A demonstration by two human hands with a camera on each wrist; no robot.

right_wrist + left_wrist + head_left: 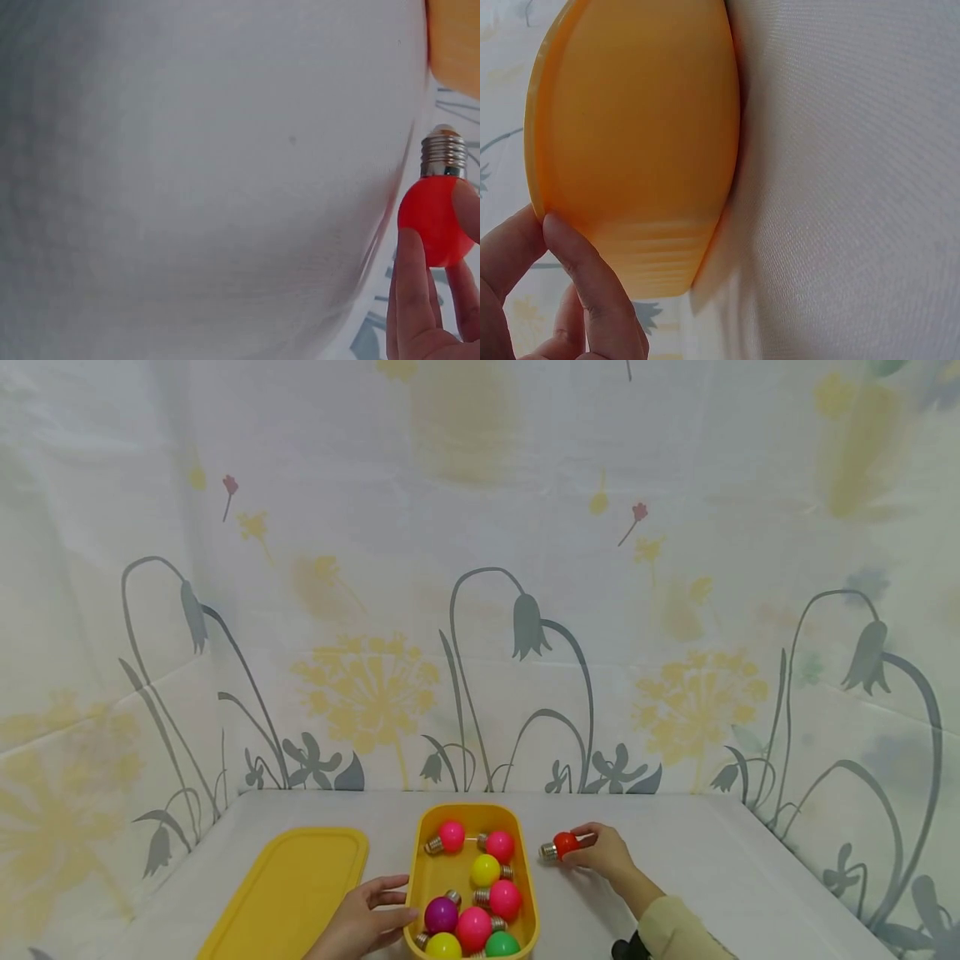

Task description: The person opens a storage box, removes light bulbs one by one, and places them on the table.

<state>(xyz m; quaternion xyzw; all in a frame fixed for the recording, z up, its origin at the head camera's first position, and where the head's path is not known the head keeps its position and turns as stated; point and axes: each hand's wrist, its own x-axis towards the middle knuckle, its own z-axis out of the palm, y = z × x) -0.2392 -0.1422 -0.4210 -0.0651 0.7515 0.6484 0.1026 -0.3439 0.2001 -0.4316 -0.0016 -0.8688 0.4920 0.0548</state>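
Note:
My right hand (603, 857) holds a red light bulb (433, 214) by its round globe, between thumb and fingers. The bulb's silver screw base (549, 852) points left, toward a yellow plastic box (534, 893). At the box's left side, my left hand (369, 912) pinches the rim between thumb and finger, seen close up in the left wrist view. Inside the box lie several coloured bulbs, among them a purple bulb (441, 915), a yellow bulb (485, 870), a green bulb (502, 944) and a pink bulb (452, 836).
A flat yellow lid (292, 893) lies on the white table (675, 827) to the left of the box. Behind the table hangs a flower-printed cloth (510, 718). A small black object (628, 947) shows near the right sleeve (678, 931).

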